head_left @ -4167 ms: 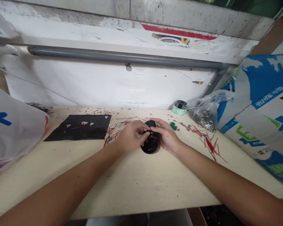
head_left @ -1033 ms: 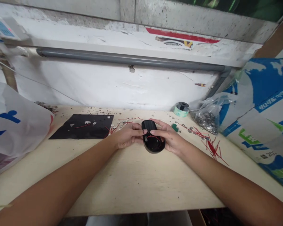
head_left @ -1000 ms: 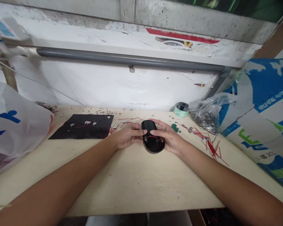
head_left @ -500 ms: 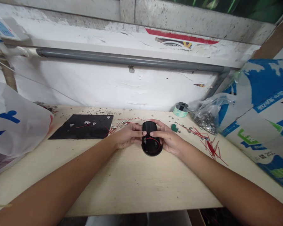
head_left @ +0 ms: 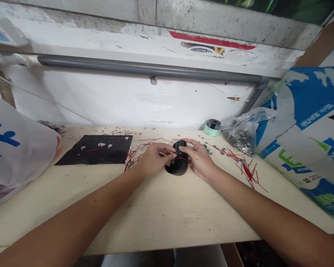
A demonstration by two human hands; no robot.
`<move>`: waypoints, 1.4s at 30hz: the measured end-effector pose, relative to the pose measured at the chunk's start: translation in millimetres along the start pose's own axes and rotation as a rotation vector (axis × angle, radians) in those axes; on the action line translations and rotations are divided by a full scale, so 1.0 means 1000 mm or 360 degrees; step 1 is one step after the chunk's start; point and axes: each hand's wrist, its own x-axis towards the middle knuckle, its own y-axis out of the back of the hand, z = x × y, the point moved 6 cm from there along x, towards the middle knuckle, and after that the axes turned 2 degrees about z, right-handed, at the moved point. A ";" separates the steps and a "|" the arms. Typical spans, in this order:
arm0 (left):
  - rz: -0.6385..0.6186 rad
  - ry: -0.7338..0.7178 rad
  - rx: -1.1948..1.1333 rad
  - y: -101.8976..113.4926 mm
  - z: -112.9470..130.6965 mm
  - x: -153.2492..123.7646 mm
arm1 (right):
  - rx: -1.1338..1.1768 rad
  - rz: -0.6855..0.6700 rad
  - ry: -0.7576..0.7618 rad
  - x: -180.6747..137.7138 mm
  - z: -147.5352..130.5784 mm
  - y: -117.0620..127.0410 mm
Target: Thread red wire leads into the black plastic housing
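Observation:
A glossy black, oval plastic housing point(head_left: 176, 168) is held above the table, tilted, with a thin red wire point(head_left: 181, 158) curving across its hollow inside. My right hand point(head_left: 202, 159) grips it from the right, thumb over the near face and fingers behind the upper end. From the left, my left hand point(head_left: 156, 159) reaches to the housing's edge with thumb and fingertips pinched together. Whatever lies between those fingertips is too small to make out.
Left of my hands lies a black sheet point(head_left: 100, 155) with small metal pieces on it. Red wires point(head_left: 248, 172) and metal bits are scattered right. Behind them stand a tape roll point(head_left: 211, 129) and a clear bag of metal parts point(head_left: 242, 139). A white bag point(head_left: 19, 159) and printed sack point(head_left: 308, 148) flank the table.
The housing has tilted, its lower end looking shorter and higher in view. My left hand has shifted from holding its side to a pinch at its left edge.

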 end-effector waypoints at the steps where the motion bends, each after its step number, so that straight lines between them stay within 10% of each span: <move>1: -0.0004 -0.0014 0.0030 0.000 0.000 0.000 | -0.0023 -0.0007 0.0020 0.000 0.000 0.000; 34: -0.0310 -0.0598 0.0931 -0.012 0.041 -0.012 | -0.0006 -0.0093 -0.0156 -0.005 0.004 -0.006; 42: 0.0009 -0.0018 -0.0095 0.014 0.021 0.005 | 0.0263 -0.0272 -0.0119 0.002 0.003 -0.003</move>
